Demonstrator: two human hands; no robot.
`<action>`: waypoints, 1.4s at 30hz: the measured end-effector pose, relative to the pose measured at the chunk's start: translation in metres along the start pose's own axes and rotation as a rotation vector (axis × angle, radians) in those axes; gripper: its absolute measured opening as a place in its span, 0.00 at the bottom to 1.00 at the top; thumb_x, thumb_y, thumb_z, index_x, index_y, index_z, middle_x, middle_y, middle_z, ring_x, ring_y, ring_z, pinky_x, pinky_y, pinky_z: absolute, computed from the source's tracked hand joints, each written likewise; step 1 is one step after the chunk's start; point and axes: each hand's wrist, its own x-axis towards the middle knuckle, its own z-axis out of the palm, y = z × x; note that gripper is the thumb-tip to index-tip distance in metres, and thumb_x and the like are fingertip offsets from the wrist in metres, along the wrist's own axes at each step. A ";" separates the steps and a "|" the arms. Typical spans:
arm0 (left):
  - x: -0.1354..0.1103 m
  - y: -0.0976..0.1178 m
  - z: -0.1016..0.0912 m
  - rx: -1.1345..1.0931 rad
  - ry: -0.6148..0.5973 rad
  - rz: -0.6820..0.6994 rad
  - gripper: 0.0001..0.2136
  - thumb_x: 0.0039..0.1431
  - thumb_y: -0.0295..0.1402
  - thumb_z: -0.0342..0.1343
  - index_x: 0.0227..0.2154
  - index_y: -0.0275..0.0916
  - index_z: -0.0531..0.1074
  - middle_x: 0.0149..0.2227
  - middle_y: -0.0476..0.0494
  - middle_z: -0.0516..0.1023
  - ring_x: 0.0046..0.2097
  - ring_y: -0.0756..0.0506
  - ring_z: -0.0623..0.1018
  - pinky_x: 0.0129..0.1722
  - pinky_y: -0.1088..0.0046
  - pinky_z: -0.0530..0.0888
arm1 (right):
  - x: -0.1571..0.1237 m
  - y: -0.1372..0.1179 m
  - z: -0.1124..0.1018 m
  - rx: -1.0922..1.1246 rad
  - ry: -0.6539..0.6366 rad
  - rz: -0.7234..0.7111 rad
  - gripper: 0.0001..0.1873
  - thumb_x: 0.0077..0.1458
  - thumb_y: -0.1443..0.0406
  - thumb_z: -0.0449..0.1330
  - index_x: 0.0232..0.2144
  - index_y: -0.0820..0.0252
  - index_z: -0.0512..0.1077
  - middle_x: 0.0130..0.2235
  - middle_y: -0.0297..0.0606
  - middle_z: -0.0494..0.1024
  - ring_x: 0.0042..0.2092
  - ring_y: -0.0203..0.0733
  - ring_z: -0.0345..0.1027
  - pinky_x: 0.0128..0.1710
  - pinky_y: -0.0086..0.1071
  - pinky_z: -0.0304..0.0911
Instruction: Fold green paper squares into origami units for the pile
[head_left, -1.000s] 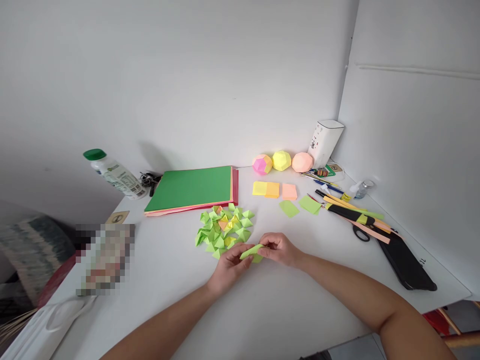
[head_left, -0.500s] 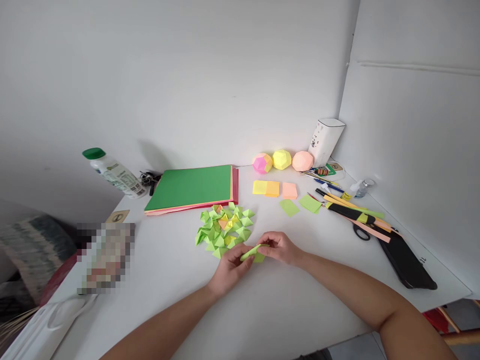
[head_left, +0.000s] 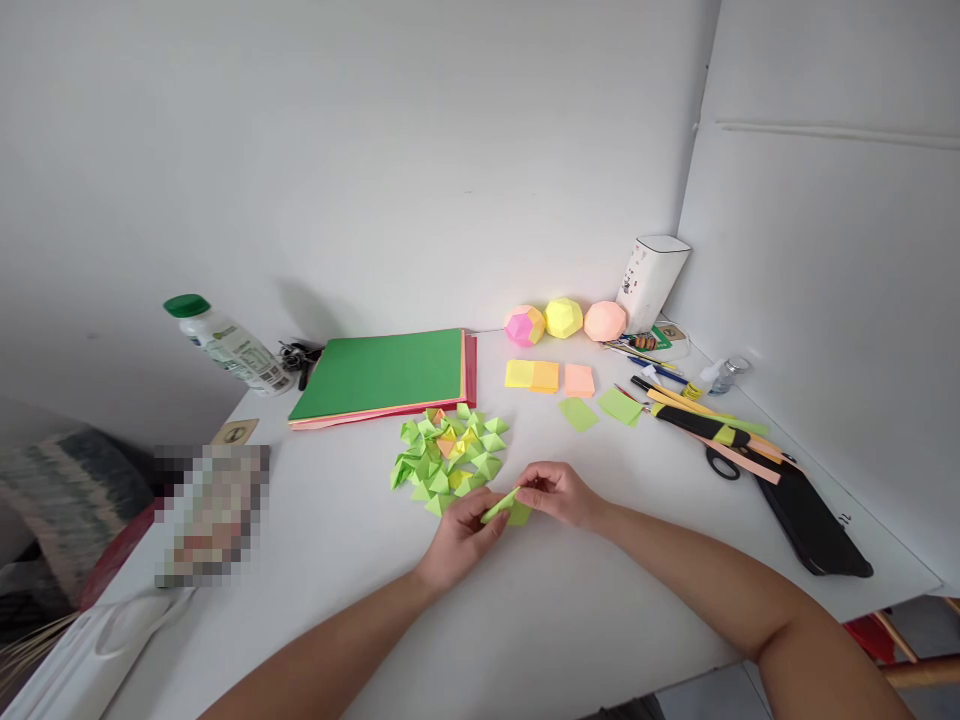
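Between my two hands is a small green piece of folded paper (head_left: 501, 505), raised just over the white table. My left hand (head_left: 466, 530) pinches its left end between thumb and fingers. At its right end, my right hand (head_left: 556, 492) closes thumb and fingertips on the paper's edge. Another flat green paper (head_left: 519, 514) shows partly beneath, mostly covered by the hands. A heap of folded paper units (head_left: 439, 460), mostly green with a few yellow and orange ones, lies just beyond my left hand.
Sticky note pads (head_left: 532, 376) and loose green sheets (head_left: 577, 414) lie beyond my right hand. Three paper balls (head_left: 564, 318) line the wall. A coloured paper stack (head_left: 390, 370) and a bottle (head_left: 229, 345) stand left; a cutter (head_left: 697, 424), scissors (head_left: 723, 462) and black pouch (head_left: 814, 525) lie right.
My right fingers have shifted slightly over the folded paper's right end, covering the tip that stuck out before. My left hand stays nearly still.
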 end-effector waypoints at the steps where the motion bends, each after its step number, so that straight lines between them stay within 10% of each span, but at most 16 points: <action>1: 0.000 0.000 0.000 -0.002 0.002 0.002 0.12 0.56 0.39 0.52 0.34 0.38 0.76 0.27 0.46 0.68 0.29 0.49 0.66 0.29 0.74 0.64 | 0.000 0.000 0.000 -0.001 0.006 0.002 0.15 0.47 0.56 0.62 0.29 0.64 0.71 0.26 0.32 0.67 0.25 0.31 0.56 0.24 0.26 0.53; 26: 0.000 -0.001 0.002 -0.157 0.053 -0.067 0.11 0.53 0.39 0.55 0.34 0.37 0.75 0.29 0.46 0.70 0.28 0.50 0.67 0.26 0.76 0.65 | -0.002 -0.007 -0.002 0.014 -0.018 0.031 0.13 0.50 0.57 0.60 0.26 0.63 0.71 0.23 0.31 0.65 0.25 0.31 0.55 0.24 0.26 0.53; 42: 0.004 -0.004 0.005 -0.306 0.158 -0.230 0.18 0.45 0.38 0.62 0.39 0.36 0.72 0.19 0.55 0.64 0.20 0.54 0.64 0.21 0.78 0.66 | -0.004 0.002 0.008 -0.242 0.077 -0.206 0.13 0.53 0.58 0.57 0.29 0.64 0.73 0.24 0.36 0.73 0.22 0.31 0.61 0.21 0.26 0.59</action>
